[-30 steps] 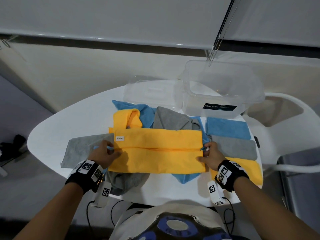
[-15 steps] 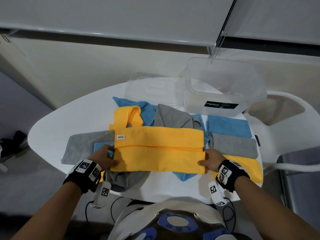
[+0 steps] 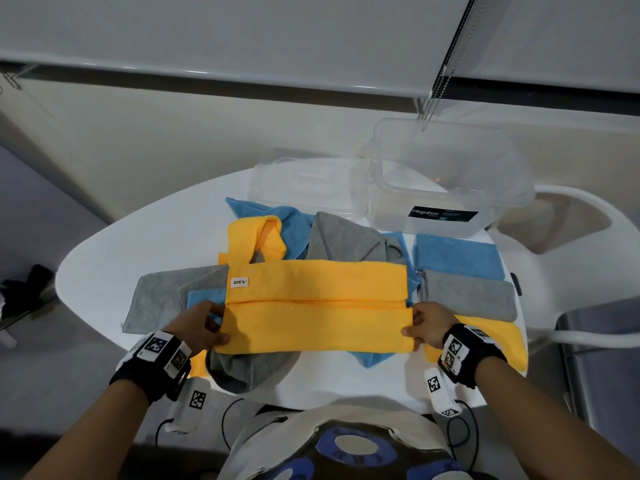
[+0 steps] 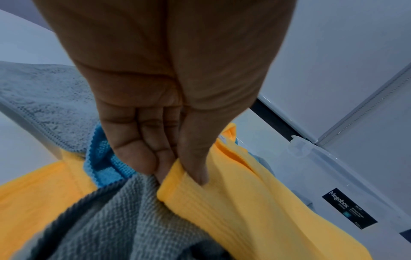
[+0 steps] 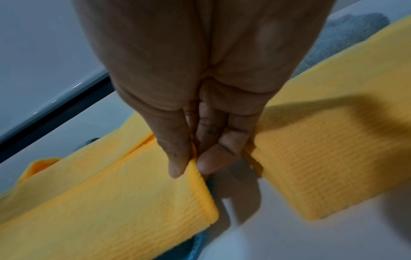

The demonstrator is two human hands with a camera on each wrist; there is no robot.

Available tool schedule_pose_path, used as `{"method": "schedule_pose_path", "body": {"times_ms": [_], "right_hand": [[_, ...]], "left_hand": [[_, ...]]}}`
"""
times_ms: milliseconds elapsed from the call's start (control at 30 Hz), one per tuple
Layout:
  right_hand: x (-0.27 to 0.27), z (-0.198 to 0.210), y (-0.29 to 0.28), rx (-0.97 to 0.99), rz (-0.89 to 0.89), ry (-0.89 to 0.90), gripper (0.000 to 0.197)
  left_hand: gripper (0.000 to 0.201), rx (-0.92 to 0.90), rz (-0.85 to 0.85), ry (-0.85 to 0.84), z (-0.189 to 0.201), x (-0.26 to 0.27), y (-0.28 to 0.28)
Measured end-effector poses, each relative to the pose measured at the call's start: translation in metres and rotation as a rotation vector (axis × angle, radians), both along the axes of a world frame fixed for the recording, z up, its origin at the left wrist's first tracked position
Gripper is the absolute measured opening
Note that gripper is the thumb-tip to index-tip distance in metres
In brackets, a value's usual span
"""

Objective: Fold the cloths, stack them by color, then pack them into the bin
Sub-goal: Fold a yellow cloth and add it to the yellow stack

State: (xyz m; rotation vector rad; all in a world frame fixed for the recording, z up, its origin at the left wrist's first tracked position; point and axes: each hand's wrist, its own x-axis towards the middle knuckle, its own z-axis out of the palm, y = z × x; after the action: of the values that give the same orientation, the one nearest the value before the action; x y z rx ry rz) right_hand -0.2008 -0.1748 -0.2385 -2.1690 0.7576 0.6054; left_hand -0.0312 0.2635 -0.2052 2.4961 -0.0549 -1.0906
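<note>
A: What's the setting?

B: A white oval worktop [image 3: 104, 258] in front of a pale wall, with a roller blind above and a white chair [image 3: 571, 216] off to the right.

A: Start on the left.

B: A loose grey cloth [image 3: 162, 299] lies spread at the left, with a blue cloth [image 3: 204, 295] poking out beside it. Just right of those, the left hand [image 3: 197, 327] pinches the left end of the long yellow cloth [image 3: 318, 306], thumb on top and fingers beneath; the left wrist view shows that grip clamped on the hem.

A: And the yellow cloth itself?

B: It is folded into a long band across the middle of the worktop, with a white DIY tag [image 3: 239, 282] near its far-left corner. It rests on a jumble of unfolded cloths: another yellow one [image 3: 254, 237], a blue one [image 3: 263, 213] and a grey one [image 3: 343, 237] behind it, more grey [image 3: 249, 368] hanging off the near edge.

A: The other end?

B: The right hand [image 3: 429, 327] pinches the right end the same way, thumb against fingers.

A: Further right?

B: Three folded cloths in a row running far to near: folded blue cloth [image 3: 457, 258], folded grey cloth [image 3: 467, 299], folded yellow cloth [image 3: 491, 341].

A: The bin?

B: The clear bin [image 3: 450, 178] stands at the far right, its lid [image 3: 304, 174] lying to its left.
</note>
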Motion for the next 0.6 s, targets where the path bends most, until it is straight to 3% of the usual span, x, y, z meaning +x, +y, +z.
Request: {"method": "schedule_pose_path", "body": {"times_ms": [233, 433, 600], "right_hand": [[0.002, 0.0, 0.001, 0.035, 0.021, 0.036, 0.025], [0.003, -0.009, -0.004, 0.078, -0.083, 0.004, 0.03], [0.021, -0.003, 0.002, -0.069, -0.115, -0.094, 0.034]], "left_hand": [[0.066, 0.067, -0.095, -0.005, 0.005, 0.0, -0.002], [0.047, 0.004, 0.014, -0.003, 0.002, 0.003, -0.007], [0.053, 0.026, 0.114, -0.148, 0.004, 0.005, -0.024]]}}
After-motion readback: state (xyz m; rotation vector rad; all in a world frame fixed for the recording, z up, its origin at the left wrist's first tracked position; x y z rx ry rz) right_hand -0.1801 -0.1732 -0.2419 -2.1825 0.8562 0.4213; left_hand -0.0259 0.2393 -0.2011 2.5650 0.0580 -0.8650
